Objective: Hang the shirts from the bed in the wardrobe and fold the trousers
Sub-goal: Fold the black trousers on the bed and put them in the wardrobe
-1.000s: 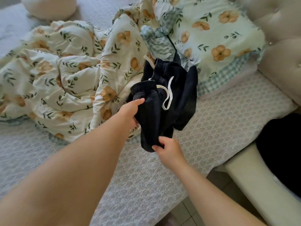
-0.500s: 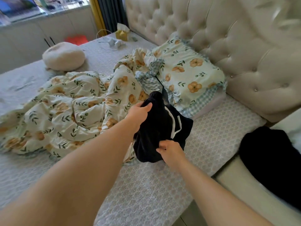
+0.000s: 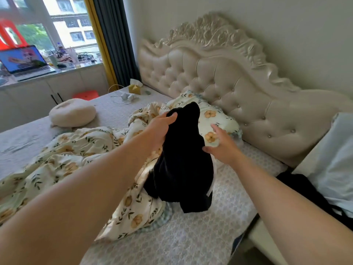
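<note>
You held the black trousers (image 3: 183, 165) up in front of you, between your two hands and above the near side of the bed (image 3: 191, 236). Your left hand (image 3: 161, 129) had its fingers curled round the topmost bunch of cloth and carried the weight. From that grip the garment dropped almost straight down, leaning a little to your right, so its long axis ran top to bottom, not across. Its lower end looked to rest on the mattress, beside the edge of the flowered duvet (image 3: 80, 148).

Your right hand (image 3: 222, 148) was spread, fingers apart, and held nothing. Its thumb lay at or just beside the right edge of the trousers about midway down; I could not tell whether it touched. A pale cord showed lower down along that same edge, but the cloth was too dark and bunched to say where the waistband sat.

By my judgement the folding was not yet begun: the trousers needed a second hold before you could open them flat. Your right hand was the nearer for that, with the free edge just to its left. The pillow (image 3: 219, 121) lay behind the trousers, and another dark garment (image 3: 298, 186) lay well apart at your right.
</note>
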Available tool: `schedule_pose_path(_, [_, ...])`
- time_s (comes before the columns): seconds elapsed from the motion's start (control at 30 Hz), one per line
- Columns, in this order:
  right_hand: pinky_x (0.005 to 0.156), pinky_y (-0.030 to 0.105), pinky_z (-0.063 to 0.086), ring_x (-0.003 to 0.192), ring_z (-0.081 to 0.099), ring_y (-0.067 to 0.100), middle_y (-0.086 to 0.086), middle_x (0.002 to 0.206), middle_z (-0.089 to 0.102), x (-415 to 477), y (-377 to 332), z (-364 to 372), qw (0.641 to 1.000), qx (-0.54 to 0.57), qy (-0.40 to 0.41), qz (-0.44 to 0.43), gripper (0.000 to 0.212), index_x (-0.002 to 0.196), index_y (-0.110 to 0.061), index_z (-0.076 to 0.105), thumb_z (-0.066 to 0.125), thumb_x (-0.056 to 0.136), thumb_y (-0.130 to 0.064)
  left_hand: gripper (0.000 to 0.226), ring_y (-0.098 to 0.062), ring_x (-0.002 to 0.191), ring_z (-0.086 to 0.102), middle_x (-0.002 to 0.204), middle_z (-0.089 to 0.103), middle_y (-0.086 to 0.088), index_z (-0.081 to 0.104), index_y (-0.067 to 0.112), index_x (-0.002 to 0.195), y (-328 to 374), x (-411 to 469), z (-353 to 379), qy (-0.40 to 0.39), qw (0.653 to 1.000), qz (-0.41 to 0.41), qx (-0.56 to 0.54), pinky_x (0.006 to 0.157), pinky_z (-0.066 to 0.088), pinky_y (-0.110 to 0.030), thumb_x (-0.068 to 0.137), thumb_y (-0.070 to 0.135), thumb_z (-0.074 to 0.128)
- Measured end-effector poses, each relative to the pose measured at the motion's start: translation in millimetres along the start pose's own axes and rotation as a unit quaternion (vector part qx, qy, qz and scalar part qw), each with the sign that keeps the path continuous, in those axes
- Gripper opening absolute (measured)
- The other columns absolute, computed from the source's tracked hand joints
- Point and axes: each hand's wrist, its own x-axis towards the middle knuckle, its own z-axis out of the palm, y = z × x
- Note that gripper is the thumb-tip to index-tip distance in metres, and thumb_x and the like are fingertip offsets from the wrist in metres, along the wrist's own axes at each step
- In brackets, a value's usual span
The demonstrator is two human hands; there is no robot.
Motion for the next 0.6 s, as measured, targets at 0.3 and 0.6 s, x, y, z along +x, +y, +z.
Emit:
schedule_pose_path(0.3, [0.071,0.007,0.041,0.077,0.06,-0.002,-0.015,0.082,0.064,-9.3,-55.4,-17.8,0.981,0.189,0.014,-0.052,0.021,0.075,-0.026,0.054,0.071,0.08,-0.015,0.021,-0.016,0.089,0.071,0.098,0.074,-0.003,0.06,0.012,0.108,51.8,-25.1,-0.5,-0.11,0.993,-0.014,-0.036,0.064,0.057,-0.025,0.1,0.022,0.044])
schedule_pose_path(0.6, [0.058,0.037,0.037,0.063,0.048,0.024,0.004,0.067,0.052,-40.0,-82.2,-10.1,0.96,-0.072,0.237,-0.128,0.014,0.074,-0.014,0.046,0.059,0.075,-0.018,0.039,-0.011,0.095,0.063,0.103,0.066,0.006,0.063,0.027,0.108,72.5,-44.9,11.2,-0.045,0.918,0.128,0.373,0.078,0.053,-0.022,0.074,0.039,0.077])
